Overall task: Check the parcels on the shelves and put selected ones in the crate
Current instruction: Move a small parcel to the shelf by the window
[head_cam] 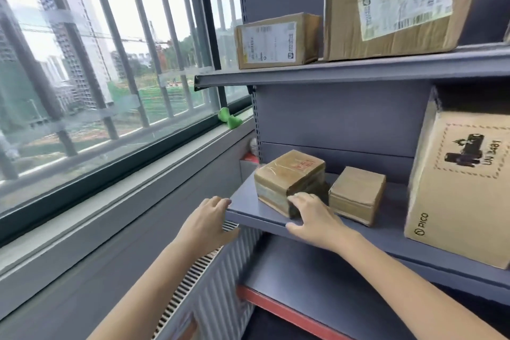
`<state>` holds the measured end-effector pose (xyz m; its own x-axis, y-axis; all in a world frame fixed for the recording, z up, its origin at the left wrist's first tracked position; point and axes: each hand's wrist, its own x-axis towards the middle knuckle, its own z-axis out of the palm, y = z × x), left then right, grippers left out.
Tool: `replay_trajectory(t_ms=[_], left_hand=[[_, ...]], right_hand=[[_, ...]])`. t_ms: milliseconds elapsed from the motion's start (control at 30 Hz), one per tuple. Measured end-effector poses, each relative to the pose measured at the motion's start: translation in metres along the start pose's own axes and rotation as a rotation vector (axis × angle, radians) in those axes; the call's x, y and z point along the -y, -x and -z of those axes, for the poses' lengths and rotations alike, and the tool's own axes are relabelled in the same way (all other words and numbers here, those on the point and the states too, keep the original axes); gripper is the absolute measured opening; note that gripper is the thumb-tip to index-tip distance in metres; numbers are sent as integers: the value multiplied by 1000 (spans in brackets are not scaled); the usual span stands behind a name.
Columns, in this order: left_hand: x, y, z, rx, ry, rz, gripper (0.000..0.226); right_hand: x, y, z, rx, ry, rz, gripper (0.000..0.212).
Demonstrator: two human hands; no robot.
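your right hand (313,218) lies on the middle shelf (386,234), fingers spread and flat, fingertips touching the near right corner of the tape-wrapped parcel (289,176) — not closed around it, nothing held. your left hand (208,219) is at the shelf's left front corner, fingers loosely curled with the tips at the edge; whether it grips the edge or only rests there, you cannot tell from this view. it holds no parcel.

the tape-wrapped parcel sits at the left end of the middle shelf, turned at an angle, red mark on its top face. just beside it to the right, a small plain box (357,194), a narrow gap between the two. further right, well apart, a large carton (463,188) printed "pico" and "un 3481", leaning back.

upper shelf (358,73): a small labelled box (276,41) at the left, and touching or nearly touching it on the right, a big labelled carton (400,5) tilted back against the rear panel.

window (96,63) to the left — a green object (230,119) on its sill, a radiator (209,284) below.
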<state>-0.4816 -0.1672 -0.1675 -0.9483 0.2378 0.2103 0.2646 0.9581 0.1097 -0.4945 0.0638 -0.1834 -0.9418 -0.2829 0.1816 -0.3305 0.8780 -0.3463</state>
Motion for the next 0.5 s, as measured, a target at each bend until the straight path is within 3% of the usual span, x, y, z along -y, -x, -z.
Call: replay_trajectory(t_ms=[167, 500], left_hand=[[23, -69, -36, 59, 91, -114, 74], [66, -170, -61, 74, 295, -310, 75]], right_hand=[[-6, -41, -19, -29, 72, -79, 63], [4, -74, -42, -111, 93, -448, 73]])
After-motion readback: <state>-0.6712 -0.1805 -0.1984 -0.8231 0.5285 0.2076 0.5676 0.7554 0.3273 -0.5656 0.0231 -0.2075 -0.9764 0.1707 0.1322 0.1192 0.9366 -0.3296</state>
